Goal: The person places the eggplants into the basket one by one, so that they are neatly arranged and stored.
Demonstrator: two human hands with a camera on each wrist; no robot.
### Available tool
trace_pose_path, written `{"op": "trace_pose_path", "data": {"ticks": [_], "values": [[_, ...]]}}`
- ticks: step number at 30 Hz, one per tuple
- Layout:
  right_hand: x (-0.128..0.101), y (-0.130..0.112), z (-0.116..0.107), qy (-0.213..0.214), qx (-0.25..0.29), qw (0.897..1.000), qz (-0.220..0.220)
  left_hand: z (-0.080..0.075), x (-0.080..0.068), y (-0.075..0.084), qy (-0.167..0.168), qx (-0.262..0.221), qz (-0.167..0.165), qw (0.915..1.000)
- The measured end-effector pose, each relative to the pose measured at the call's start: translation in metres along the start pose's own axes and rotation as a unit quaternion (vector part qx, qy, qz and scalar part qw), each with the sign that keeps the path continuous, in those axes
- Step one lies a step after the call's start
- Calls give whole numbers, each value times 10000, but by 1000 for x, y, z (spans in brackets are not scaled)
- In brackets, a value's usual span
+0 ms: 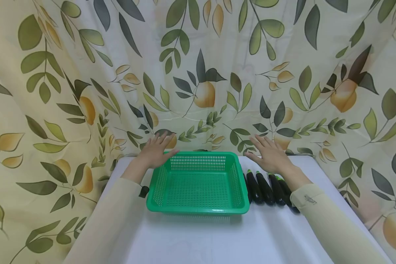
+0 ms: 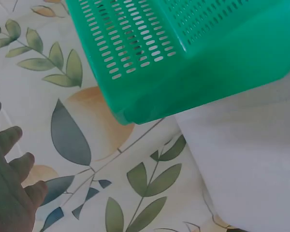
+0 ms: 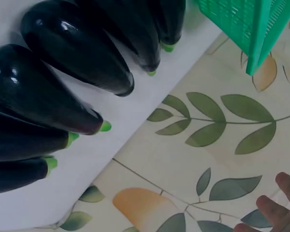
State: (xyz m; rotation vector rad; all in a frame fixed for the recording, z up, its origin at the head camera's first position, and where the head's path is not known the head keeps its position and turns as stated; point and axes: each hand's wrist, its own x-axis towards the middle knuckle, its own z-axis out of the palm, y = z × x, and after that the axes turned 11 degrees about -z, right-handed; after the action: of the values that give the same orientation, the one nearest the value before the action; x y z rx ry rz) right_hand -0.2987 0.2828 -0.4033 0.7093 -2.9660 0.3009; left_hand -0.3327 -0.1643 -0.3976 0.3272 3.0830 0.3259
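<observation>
Two hands held flat above a white table [image 1: 191, 238], left hand [image 1: 156, 151] fingers spread at the far left corner of the green basket [image 1: 198, 183], right hand [image 1: 270, 156] fingers spread over the row of eggplants [image 1: 267, 189] just right of the basket

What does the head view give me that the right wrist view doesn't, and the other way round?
Only the head view shows the left hand spread flat at the far left corner of the green basket, the basket's bare inside, the right hand whole, and the white table.

Only the right wrist view shows the eggplants' glossy skins and green stem tips close up.

Both show the eggplants lying side by side right of the basket, and the leaf-print curtain.
</observation>
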Motion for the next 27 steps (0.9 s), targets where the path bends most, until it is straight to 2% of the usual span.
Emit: {"op": "trace_pose_path", "data": {"ticks": [6, 14, 20, 27], "values": [[-11, 4, -2, 147, 24, 9999, -41, 7, -8, -6, -7, -298, 8, 9996], [-25, 20, -1, 203, -1, 9997, 98, 14, -17, -15, -31, -670, 60, 9977], [-37, 32, 2, 294, 53, 9994, 198, 24, -24, -28, -109, -943, -104, 9954], [-55, 49, 12, 183, 191, 9985, 478, 37, -33, -40, -337, -1387, -286, 9893]]}}
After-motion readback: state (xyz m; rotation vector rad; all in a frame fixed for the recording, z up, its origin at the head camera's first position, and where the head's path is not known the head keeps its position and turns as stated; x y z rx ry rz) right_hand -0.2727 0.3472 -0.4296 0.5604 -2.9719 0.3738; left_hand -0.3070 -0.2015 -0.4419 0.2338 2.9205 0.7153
